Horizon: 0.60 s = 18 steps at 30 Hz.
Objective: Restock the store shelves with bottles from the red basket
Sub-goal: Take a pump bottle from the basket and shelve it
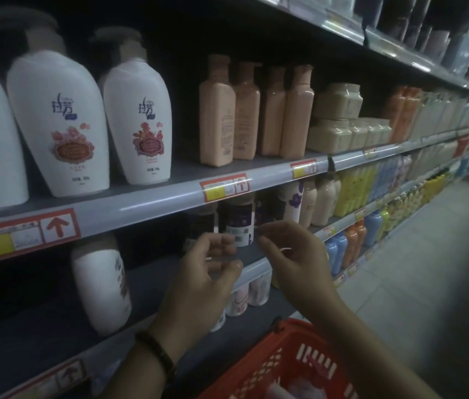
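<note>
My left hand (pixel 209 264) and my right hand (pixel 292 254) hover side by side in front of the middle shelf (pixel 152 280). Their fingers are loosely curled and I see nothing held in either. Just behind the fingertips a dark bottle with a white barcode label (pixel 237 223) stands upright on that shelf, beside another dark bottle (pixel 200 226). The red basket (pixel 282 361) sits low at the bottom edge under my right forearm, with pale bottles (pixel 299 387) dimly visible inside.
A white pump bottle (pixel 102 286) stands left on the middle shelf. The upper shelf (pixel 152 200) carries large white pump bottles (pixel 57 122), peach bottles (pixel 217 113) and beige jars (pixel 337 122). Coloured bottles fill the lower shelves to the right. The aisle floor (pixel 429 269) runs along the right.
</note>
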Each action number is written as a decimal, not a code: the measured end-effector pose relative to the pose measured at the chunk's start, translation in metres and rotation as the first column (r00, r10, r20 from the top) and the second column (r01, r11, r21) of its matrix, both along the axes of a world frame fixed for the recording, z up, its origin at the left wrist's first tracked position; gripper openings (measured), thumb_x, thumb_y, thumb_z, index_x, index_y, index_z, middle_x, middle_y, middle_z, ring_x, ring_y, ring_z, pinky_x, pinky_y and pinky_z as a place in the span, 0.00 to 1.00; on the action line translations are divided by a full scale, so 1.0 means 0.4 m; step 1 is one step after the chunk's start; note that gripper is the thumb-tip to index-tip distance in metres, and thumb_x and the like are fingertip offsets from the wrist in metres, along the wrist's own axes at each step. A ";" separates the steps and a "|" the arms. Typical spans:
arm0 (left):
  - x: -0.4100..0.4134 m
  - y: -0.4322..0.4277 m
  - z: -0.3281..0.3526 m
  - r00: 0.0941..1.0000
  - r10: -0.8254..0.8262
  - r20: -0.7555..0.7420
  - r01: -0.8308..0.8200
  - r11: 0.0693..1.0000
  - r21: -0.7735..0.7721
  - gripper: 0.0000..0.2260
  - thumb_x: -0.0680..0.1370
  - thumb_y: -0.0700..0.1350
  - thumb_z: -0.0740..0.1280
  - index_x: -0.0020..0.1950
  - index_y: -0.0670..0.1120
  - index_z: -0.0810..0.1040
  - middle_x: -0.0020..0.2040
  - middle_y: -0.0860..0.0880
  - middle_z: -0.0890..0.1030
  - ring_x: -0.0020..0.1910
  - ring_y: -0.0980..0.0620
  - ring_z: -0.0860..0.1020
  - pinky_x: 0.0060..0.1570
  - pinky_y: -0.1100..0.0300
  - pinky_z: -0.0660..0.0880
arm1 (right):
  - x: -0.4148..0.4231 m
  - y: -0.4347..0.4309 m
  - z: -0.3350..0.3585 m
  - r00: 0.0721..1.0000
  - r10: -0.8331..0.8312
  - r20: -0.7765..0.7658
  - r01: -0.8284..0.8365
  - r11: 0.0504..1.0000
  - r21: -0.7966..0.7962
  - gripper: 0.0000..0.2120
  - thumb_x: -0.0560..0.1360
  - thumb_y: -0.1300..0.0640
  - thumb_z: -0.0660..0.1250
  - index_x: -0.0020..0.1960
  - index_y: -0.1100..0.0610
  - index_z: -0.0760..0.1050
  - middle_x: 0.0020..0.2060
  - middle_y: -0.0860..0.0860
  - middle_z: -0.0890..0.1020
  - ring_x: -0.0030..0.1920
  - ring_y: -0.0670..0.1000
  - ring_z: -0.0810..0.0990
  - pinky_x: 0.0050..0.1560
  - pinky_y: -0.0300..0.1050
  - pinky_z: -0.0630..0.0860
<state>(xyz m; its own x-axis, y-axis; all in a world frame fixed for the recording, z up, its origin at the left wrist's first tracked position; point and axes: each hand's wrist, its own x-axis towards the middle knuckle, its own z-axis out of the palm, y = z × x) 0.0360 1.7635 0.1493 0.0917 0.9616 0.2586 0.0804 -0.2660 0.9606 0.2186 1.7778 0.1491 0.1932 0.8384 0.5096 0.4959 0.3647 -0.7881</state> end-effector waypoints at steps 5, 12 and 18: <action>0.032 -0.015 -0.004 0.998 -0.040 -0.047 0.040 0.999 0.005 0.13 0.79 0.40 0.72 0.59 0.56 0.79 0.57 0.55 0.82 0.54 0.57 0.84 0.51 0.60 0.80 | 0.024 -0.005 -0.018 0.999 -0.017 -0.043 0.016 1.000 -0.018 0.05 0.81 0.53 0.74 0.56 0.47 0.85 0.49 0.39 0.87 0.51 0.39 0.84 0.49 0.34 0.81; 0.065 0.024 0.084 0.996 -0.038 -0.083 0.052 0.983 0.178 0.15 0.78 0.41 0.74 0.56 0.62 0.79 0.54 0.58 0.83 0.56 0.55 0.84 0.55 0.56 0.81 | 0.046 0.056 0.079 0.999 0.028 -0.038 -0.026 0.998 0.054 0.05 0.81 0.56 0.73 0.56 0.51 0.84 0.46 0.43 0.88 0.48 0.41 0.86 0.48 0.37 0.83; 0.069 0.169 0.240 0.965 0.129 -0.227 -0.034 0.924 0.380 0.16 0.78 0.42 0.75 0.61 0.57 0.75 0.61 0.56 0.80 0.58 0.57 0.82 0.51 0.63 0.81 | 0.045 0.167 0.224 0.999 -0.014 -0.030 0.018 0.990 0.138 0.06 0.81 0.54 0.72 0.58 0.50 0.83 0.47 0.41 0.86 0.48 0.38 0.84 0.48 0.32 0.79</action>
<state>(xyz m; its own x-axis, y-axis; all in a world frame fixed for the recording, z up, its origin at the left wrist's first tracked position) 0.0634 1.8310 0.2455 0.1225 0.8080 0.5763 0.3357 -0.5802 0.7421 0.2368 1.8445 0.2388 0.2225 0.7568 0.6146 0.4800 0.4637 -0.7447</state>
